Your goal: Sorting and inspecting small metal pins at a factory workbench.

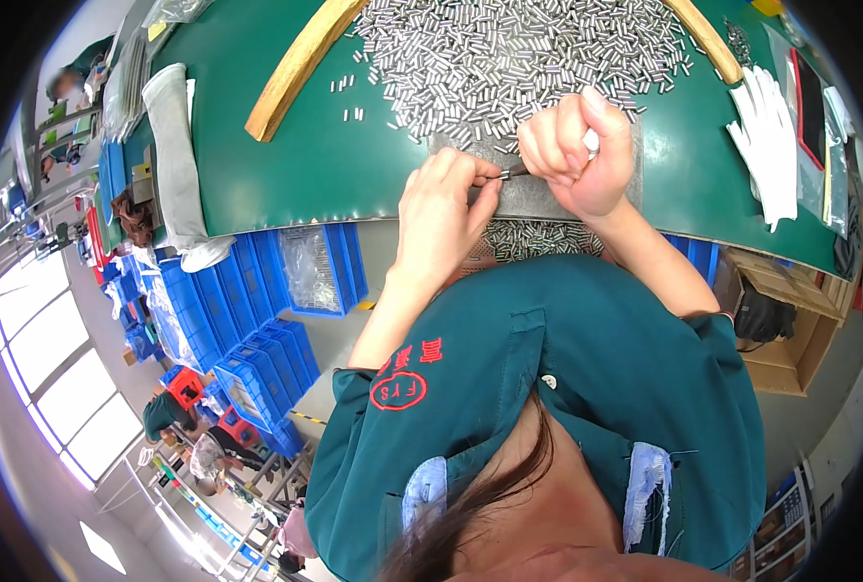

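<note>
My left hand (pixel 436 209) pinches a small shiny metal pin (pixel 506 176) between thumb and fingertips. Closed around a slim hand tool with a whitish handle (pixel 591 144) is my right hand (pixel 586 160). The tool's dark tip meets or nearly meets the pin's right end; its exact contact is too small to tell. Both hands are over a dark grey plate (pixel 538 201) at the table's near edge. Just beyond them spreads a large heap of similar metal pins (pixel 528 58). More pins lie in a container (pixel 543 240) below the edge, close to my body.
Wooden strips flank the heap at left (pixel 300 73) and right (pixel 708 44) on the green table (pixel 286 184). White gloves (pixel 766 145) and a red-edged dark object (pixel 808 107) lie right; a grey sleeve (pixel 171 155) lies left. Blue crates (pixel 261 373) and a cardboard box (pixel 790 364) stand below.
</note>
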The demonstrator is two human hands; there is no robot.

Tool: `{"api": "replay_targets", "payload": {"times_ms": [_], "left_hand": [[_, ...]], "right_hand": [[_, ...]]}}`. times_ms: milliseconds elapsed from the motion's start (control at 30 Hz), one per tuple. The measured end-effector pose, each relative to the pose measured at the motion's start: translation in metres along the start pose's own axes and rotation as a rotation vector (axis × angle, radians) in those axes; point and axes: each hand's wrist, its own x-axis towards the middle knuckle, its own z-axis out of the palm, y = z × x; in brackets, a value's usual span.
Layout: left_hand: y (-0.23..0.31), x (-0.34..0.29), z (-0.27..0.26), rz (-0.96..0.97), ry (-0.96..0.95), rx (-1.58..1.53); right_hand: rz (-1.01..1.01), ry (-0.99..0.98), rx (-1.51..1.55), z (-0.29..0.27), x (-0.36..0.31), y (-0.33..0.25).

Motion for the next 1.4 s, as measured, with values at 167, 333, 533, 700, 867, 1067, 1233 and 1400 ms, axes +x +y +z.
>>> {"api": "replay_targets", "payload": {"times_ms": [167, 333, 533, 700, 867, 1067, 1233, 1400], "left_hand": [[0.000, 0.001, 0.000, 0.018, -0.006, -0.006], [-0.002, 0.002, 0.000, 0.032, -0.025, 0.002], [0.004, 0.002, -0.004, 0.138, 0.036, 0.075], [0.004, -0.002, -0.005, 0.143, -0.018, 0.138], [0.007, 0.000, -0.023, 0.209, -0.183, 0.020], [0.003, 0.018, -0.005, 0.154, 0.115, 0.163], [-0.001, 0.015, 0.003, 0.178, 0.101, 0.187], [0.004, 0.012, 0.001, 0.140, 0.069, 0.103]], "right_hand": [[-0.006, 0.011, 0.016, 0.001, -0.001, 0.001], [-0.030, -0.042, -0.213, 0.009, -0.003, -0.001], [-0.058, -0.025, -0.184, 0.009, -0.004, -0.001], [-0.016, -0.026, -0.165, 0.007, 0.002, 0.000], [0.035, 0.120, 0.034, 0.000, 0.003, -0.003], [0.006, 0.127, 0.115, 0.000, 0.002, -0.004], [-0.004, 0.120, 0.128, -0.002, 0.001, -0.004], [-0.011, 0.096, 0.109, -0.001, 0.001, -0.005]]}}
